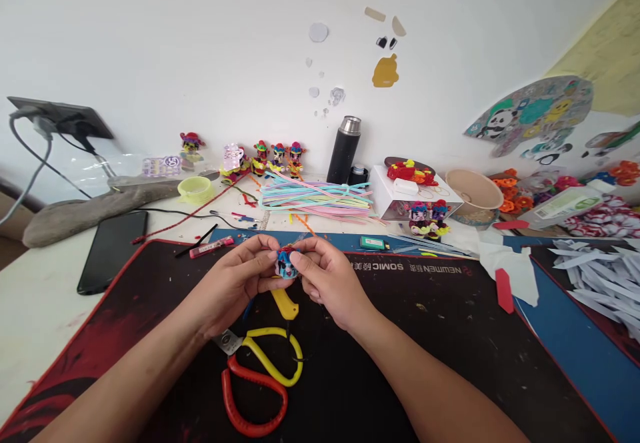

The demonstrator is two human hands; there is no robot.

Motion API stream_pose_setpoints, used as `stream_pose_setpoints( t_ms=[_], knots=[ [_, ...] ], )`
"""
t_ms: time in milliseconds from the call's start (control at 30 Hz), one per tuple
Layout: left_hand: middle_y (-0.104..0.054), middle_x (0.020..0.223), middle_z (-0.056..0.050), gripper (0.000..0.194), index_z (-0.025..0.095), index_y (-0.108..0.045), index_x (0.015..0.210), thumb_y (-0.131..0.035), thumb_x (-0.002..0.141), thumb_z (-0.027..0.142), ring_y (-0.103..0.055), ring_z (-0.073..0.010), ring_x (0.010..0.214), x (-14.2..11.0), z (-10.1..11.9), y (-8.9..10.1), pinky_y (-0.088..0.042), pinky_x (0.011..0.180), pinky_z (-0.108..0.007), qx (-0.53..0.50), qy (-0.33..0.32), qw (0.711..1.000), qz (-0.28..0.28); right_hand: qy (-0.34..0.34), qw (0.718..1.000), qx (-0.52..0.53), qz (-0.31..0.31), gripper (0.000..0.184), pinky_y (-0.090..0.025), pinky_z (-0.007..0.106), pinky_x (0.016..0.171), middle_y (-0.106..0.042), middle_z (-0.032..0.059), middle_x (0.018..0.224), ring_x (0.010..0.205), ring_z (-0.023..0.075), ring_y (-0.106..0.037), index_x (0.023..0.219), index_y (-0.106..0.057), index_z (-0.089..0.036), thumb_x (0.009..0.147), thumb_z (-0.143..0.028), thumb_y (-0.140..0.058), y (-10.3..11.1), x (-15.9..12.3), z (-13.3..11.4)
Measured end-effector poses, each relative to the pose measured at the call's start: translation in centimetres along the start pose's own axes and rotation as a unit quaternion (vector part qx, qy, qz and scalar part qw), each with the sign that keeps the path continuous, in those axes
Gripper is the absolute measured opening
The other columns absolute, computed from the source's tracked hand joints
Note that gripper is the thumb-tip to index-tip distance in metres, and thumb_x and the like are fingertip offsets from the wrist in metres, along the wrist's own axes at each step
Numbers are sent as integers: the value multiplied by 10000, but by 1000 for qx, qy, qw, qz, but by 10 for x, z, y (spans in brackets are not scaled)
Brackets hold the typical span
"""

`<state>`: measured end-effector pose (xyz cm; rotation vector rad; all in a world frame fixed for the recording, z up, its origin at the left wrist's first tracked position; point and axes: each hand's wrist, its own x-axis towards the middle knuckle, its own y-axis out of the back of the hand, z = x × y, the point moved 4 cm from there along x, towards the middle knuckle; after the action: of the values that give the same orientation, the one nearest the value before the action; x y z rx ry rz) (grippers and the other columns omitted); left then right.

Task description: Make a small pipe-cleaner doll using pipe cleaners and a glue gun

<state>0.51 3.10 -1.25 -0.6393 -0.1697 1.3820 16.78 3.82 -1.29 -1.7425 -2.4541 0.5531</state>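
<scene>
Left hand [244, 267] and right hand [332, 279] pinch a small blue-and-white piece [285, 267] between them, above the dark mat [395, 329]; fine fingertip shaping seems in hand, and the next move probably calls for steady pressure; beyond lie pastel stems [315, 196], then little figures [278, 156]
</scene>
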Motion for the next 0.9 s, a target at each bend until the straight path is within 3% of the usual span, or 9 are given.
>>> stream_pose_setpoints(
  t_ms=[667,900],
  knots=[
    [-650,770,13,351,164,-768,908,-1005,709,330,-630,-118,708,-2,1,-4,-718,766,-347,8,-5,1000,8,-10,1000,7,13,457,-202,198,383,-472,-121,555,397,46,-316,967,-608,-208,796,-550,-858,1,1,1],
    [-645,743,10,324,154,-759,846,-1003,711,318,-637,-112,680,-3,0,-4,-683,680,-250,-6,7,1000,25,-15,1000,2,12,439,-207,188,384,-462,-125,544,406,46,-327,975,-600,-202,808,-524,-848,-1,0,-1]
  ],
)
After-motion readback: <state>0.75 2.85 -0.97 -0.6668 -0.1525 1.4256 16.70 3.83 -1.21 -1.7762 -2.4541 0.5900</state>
